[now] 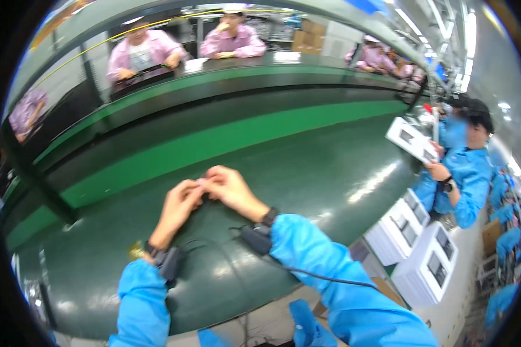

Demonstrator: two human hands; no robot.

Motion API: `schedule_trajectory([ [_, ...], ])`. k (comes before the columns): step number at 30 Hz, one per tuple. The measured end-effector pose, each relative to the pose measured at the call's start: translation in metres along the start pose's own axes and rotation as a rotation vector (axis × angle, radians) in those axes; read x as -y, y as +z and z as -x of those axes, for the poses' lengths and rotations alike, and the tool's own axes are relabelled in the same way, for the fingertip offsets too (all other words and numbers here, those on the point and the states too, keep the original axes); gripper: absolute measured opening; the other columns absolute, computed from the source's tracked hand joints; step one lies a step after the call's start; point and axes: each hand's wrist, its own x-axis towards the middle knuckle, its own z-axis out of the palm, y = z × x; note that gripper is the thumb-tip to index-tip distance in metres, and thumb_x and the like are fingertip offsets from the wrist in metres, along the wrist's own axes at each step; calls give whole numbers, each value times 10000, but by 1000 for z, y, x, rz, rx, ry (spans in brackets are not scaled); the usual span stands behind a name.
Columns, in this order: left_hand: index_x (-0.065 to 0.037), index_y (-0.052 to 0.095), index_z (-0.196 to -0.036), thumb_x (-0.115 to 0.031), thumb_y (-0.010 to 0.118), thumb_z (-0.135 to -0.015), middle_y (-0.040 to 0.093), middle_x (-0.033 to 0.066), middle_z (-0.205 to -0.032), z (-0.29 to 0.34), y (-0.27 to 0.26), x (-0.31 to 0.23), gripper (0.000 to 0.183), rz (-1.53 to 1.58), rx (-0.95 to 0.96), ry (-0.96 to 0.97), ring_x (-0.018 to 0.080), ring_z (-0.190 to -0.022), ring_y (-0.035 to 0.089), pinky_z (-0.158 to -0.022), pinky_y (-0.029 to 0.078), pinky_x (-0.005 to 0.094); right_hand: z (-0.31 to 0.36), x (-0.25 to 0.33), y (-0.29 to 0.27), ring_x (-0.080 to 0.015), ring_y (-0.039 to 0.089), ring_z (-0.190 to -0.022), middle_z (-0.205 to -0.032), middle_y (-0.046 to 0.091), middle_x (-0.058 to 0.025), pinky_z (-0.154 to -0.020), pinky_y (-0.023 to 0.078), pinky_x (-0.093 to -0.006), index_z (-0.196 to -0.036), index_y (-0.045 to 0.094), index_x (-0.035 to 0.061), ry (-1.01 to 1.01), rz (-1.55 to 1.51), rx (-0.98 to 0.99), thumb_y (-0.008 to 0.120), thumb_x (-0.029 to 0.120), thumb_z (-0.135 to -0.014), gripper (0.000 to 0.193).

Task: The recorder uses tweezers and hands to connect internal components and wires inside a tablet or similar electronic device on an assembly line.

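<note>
Over the dark green tabletop (307, 156) my left hand (181, 203) and my right hand (231, 189) meet, fingertips together. Both are closed in a pinch around something small, partly pinkish, that the fingers mostly hide; its kind I cannot make out. Each wrist carries a strap with a black box, the left one (171, 263) and the right one (256, 239). A dark cable (330, 280) runs along my right sleeve.
At the right, a person in blue (472, 168) holds a white panel (412, 140) with dark cut-outs. Similar white panels stand in stacks (425, 272) beside the table's right edge. Beyond the green divider (214, 134), people in pink (234, 40) sit at another bench. A dark post (46, 188) rises at the left.
</note>
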Motion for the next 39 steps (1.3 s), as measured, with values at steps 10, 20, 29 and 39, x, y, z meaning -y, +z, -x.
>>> schedule_trajectory([
  [10, -66, 588, -945, -210, 517, -1005, 540, -40, -706, 2, -25, 16, 171, -49, 27, 90, 31, -620, 485, -537, 358, 179, -4, -4, 25, -92, 593, -595, -670, 644, -64, -531, 454, -249, -772, 551, 0, -176, 125, 30, 595, 266, -970, 335],
  [20, -95, 565, -857, -257, 499, -1011, 473, -63, -664, -8, -1, 13, 233, -7, 27, 37, 4, -561, 379, -513, 251, 178, 2, -2, 1, -152, 565, -531, -570, 590, -63, -517, 428, -309, -709, 604, 1, -142, 296, -2, 516, 303, -977, 413],
  [29, -107, 560, -890, -311, 479, -1009, 390, -84, -610, -24, -42, 66, 250, 49, -28, 106, -2, -477, 304, -427, 184, 177, -28, -45, 17, -122, 565, -500, -589, 570, -57, -443, 433, -276, -791, 538, 1, -286, -70, -138, 603, 147, -926, 209],
  [39, -114, 497, -938, -235, 577, -969, 441, -80, -679, -33, -29, 60, 148, 92, 7, 78, -22, -522, 328, -456, 207, 145, -26, -37, -2, -70, 526, -483, -706, 596, -50, -406, 402, -215, -921, 558, 4, -213, -124, -4, 543, 129, -970, 135],
])
